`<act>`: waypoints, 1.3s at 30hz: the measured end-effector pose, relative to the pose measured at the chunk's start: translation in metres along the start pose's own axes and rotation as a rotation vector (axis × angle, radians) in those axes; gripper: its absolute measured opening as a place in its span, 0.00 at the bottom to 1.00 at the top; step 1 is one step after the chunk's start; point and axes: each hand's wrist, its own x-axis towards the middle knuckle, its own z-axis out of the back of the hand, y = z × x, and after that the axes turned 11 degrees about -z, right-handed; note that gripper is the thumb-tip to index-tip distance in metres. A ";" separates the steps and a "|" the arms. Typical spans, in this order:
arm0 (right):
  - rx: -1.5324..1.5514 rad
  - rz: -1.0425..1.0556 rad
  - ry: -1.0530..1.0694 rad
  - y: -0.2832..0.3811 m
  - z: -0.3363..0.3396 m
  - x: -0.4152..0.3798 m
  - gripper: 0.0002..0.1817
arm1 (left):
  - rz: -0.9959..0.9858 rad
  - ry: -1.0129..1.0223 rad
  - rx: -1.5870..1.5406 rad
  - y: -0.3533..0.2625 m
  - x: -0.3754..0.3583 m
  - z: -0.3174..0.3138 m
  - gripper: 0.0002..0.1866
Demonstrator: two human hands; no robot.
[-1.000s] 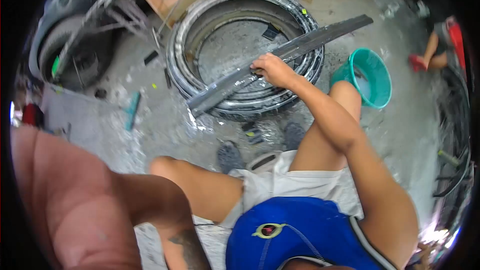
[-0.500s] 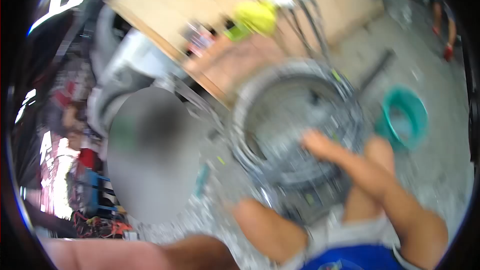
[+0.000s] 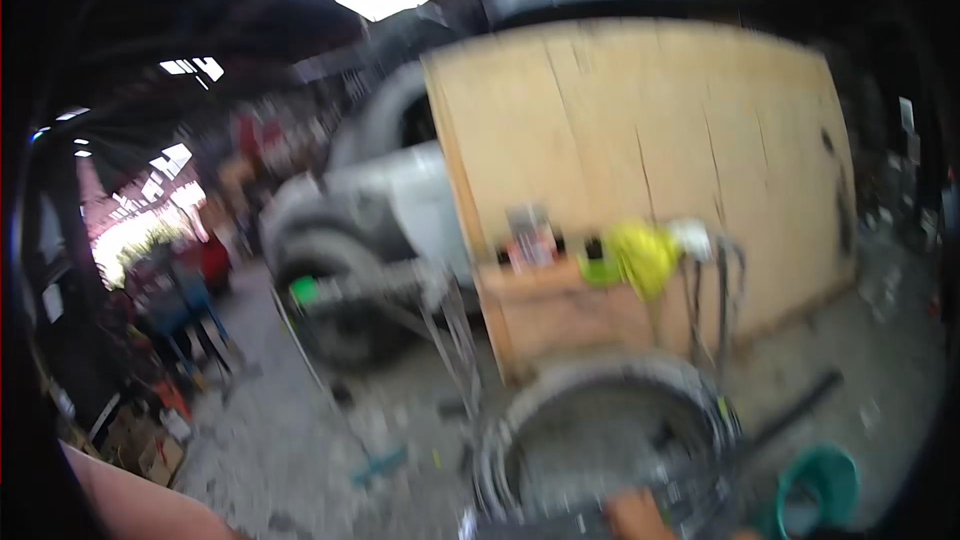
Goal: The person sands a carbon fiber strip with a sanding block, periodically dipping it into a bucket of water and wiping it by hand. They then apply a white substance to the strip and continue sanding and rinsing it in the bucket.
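A large grey ring-shaped object [image 3: 625, 370], whose kind the blur hides, lies low in front of me at the bottom of the head view. My right hand [image 3: 635, 515] is over its near side; the fingers are smeared, so I cannot see whether they grip it. At the lower left corner a bare stretch of my left arm [image 3: 140, 500] shows, with the hand itself outside the picture. A teal bucket [image 3: 820, 485] stands to the right of my right hand. Between ring and bucket, a dark bar [image 3: 795, 410] slants up to the right.
A wooden panel [image 3: 650, 130] stands behind the ring. Before it, a bench [image 3: 560, 285] carries a yellow cloth [image 3: 640, 250] and small containers. Further left are a grey car body [image 3: 350, 200], a metal stand [image 3: 450, 310] and a teal tool [image 3: 380, 465] on the floor [image 3: 250, 440].
My view has tilted up and levelled, so the ring, bucket and right hand sit lower in the picture. My legs have left the view, and less of my left arm shows.
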 end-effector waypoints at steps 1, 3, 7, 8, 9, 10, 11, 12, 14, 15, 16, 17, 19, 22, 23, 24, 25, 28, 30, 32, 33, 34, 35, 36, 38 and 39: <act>0.042 -0.080 0.165 0.009 0.010 -0.025 0.13 | 0.017 -0.003 0.049 0.009 -0.009 0.010 0.30; 0.090 -0.109 0.232 -0.009 0.020 -0.002 0.13 | 0.002 0.039 0.087 0.024 -0.022 -0.007 0.30; -0.040 -0.093 0.221 -0.006 0.007 -0.002 0.11 | 0.096 0.148 0.130 0.035 -0.046 0.001 0.30; 0.096 -0.148 0.210 -0.002 0.012 0.000 0.10 | 0.132 0.156 0.147 0.036 -0.050 0.004 0.30; 0.131 -0.159 0.148 -0.002 0.011 -0.004 0.09 | 0.160 0.158 0.176 0.033 -0.053 0.008 0.30; 0.166 -0.191 0.152 0.002 0.021 0.003 0.08 | 0.174 0.143 0.206 0.029 -0.052 0.009 0.30; 0.208 -0.212 0.154 0.002 0.026 0.003 0.08 | 0.196 0.121 0.249 0.026 -0.057 0.006 0.30; 0.200 -0.193 0.183 0.001 0.031 -0.003 0.08 | 0.234 0.081 0.296 0.026 -0.064 0.002 0.30; 0.681 -0.427 0.183 0.011 0.049 0.015 0.08 | 0.372 -0.039 0.366 0.026 -0.092 -0.010 0.30; 0.881 -0.540 0.329 0.015 0.072 0.022 0.09 | 0.320 -0.045 0.362 0.027 -0.110 -0.011 0.30; 1.182 -0.590 0.456 0.017 0.088 0.022 0.10 | 0.606 0.055 0.330 0.019 -0.151 -0.008 0.27; 1.423 -0.455 0.445 0.013 0.082 0.018 0.13 | 0.891 0.149 0.291 0.010 -0.197 -0.003 0.24; 1.662 -0.422 0.505 0.014 0.091 0.007 0.18 | 1.446 0.080 0.109 -0.012 -0.270 -0.009 0.27; 1.826 -0.406 0.590 0.023 0.094 -0.010 0.22 | 1.845 -0.006 -0.108 -0.051 -0.355 -0.029 0.25; 1.769 -0.385 0.605 0.026 0.093 -0.014 0.23 | 1.918 -0.095 -0.161 -0.058 -0.365 -0.036 0.22; 1.800 -0.313 0.594 0.025 0.074 -0.019 0.22 | 1.921 -0.145 -0.176 -0.065 -0.371 -0.041 0.19; 1.774 -0.353 0.642 0.028 0.067 -0.023 0.22 | 1.888 -0.147 -0.253 -0.068 -0.379 -0.041 0.21; 1.804 -0.307 0.679 0.028 0.054 -0.028 0.18 | 2.002 -0.114 -0.357 -0.076 -0.398 -0.025 0.25; 1.585 -0.121 0.611 0.020 0.048 -0.026 0.16 | 1.908 -0.118 -0.505 -0.073 -0.393 -0.020 0.27; 1.565 -0.143 0.642 0.026 0.067 -0.030 0.26 | 1.922 -0.128 -0.697 -0.079 -0.410 -0.010 0.33; 1.693 -0.131 0.718 0.030 0.067 -0.033 0.32 | 1.871 -0.154 -0.739 -0.080 -0.402 -0.015 0.35; 1.816 -0.115 0.797 0.032 0.065 -0.034 0.39 | 1.816 -0.187 -0.779 -0.080 -0.394 -0.022 0.36; 1.650 -0.143 0.743 0.031 0.057 -0.034 0.50 | 1.827 -0.186 -0.785 -0.087 -0.408 -0.014 0.36; 1.655 -0.152 0.742 0.033 0.053 -0.036 0.50 | 1.858 -0.153 -0.812 -0.095 -0.432 0.001 0.38; 1.611 -0.317 0.667 0.037 0.047 -0.037 0.49 | 1.892 -0.122 -0.848 -0.101 -0.441 0.004 0.40; 1.551 -0.324 0.590 0.037 0.045 -0.035 0.48 | 1.970 -0.205 -0.665 -0.100 -0.426 -0.004 0.42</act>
